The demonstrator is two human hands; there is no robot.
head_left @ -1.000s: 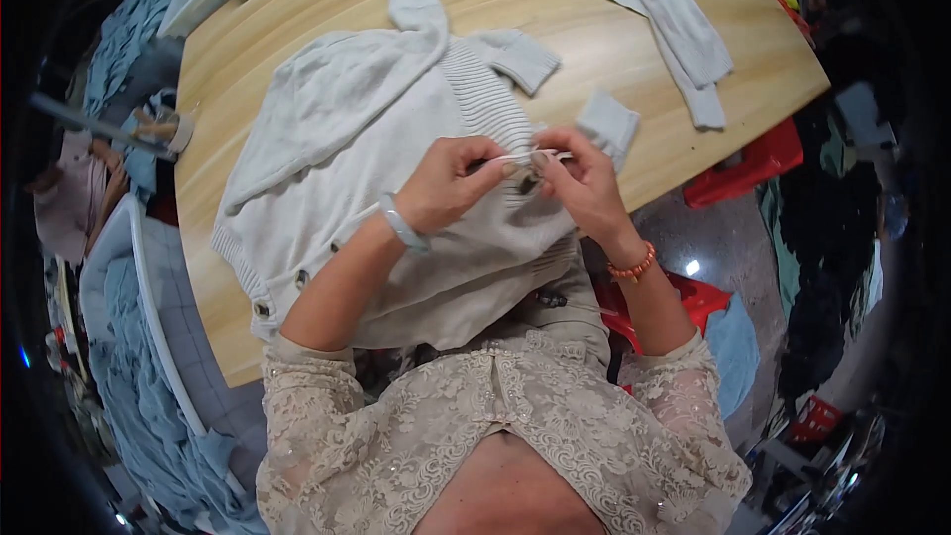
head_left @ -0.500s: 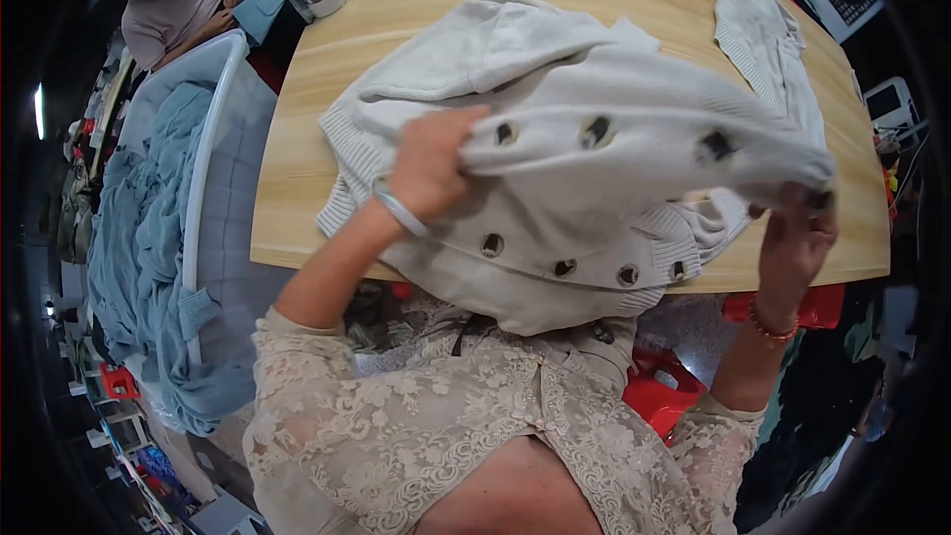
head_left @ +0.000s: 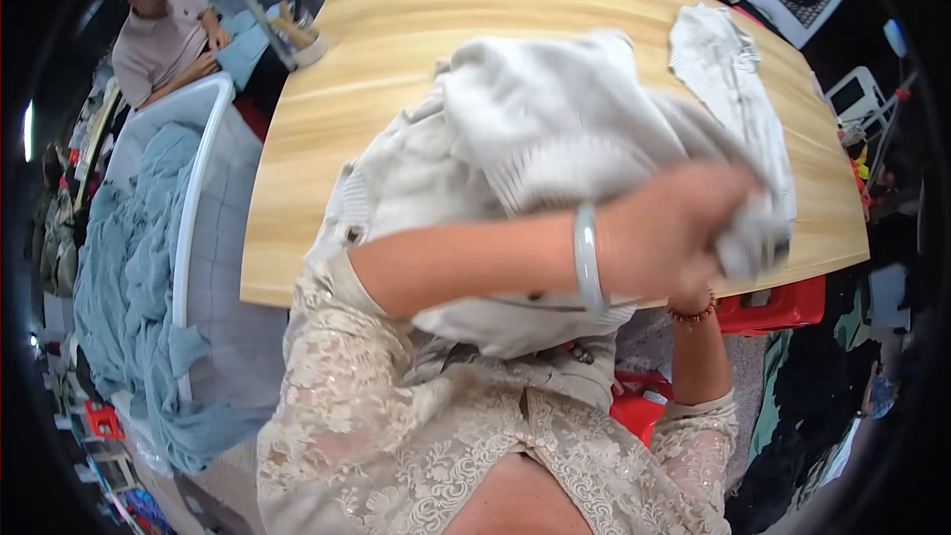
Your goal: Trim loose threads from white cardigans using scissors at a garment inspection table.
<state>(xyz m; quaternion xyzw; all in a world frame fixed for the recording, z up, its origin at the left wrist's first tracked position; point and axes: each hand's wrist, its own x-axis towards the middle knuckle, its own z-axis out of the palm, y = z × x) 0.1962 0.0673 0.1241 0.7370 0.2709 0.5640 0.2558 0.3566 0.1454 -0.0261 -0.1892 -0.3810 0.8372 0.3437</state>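
A cream knitted cardigan [head_left: 555, 99] lies bunched on the wooden table, its near part hanging over the front edge towards my lap. Ribbed edging shows in its middle, and a dark button sits on its left part. My left hand [head_left: 679, 223], with a pale bangle at the wrist, reaches across to the right over the cardigan. Its fingers are blurred but curl round a gathered bit of the knit. Mostly hidden behind it is my right hand [head_left: 698, 282], with a beaded bracelet at the wrist; its fingers cannot be seen.
Another cream knit piece [head_left: 728, 89] lies at the right of the table [head_left: 337, 69]. On the left stands a white bin [head_left: 183, 267] of blue-grey knitwear [head_left: 134, 238]. A person [head_left: 168, 40] sits beyond it. Red stools [head_left: 773, 307] stand under the table's right edge.
My left hand has swung from the left of the cardigan across to the right, beside my right hand. The buttoned strip stretched between them has been folded over and bunched.
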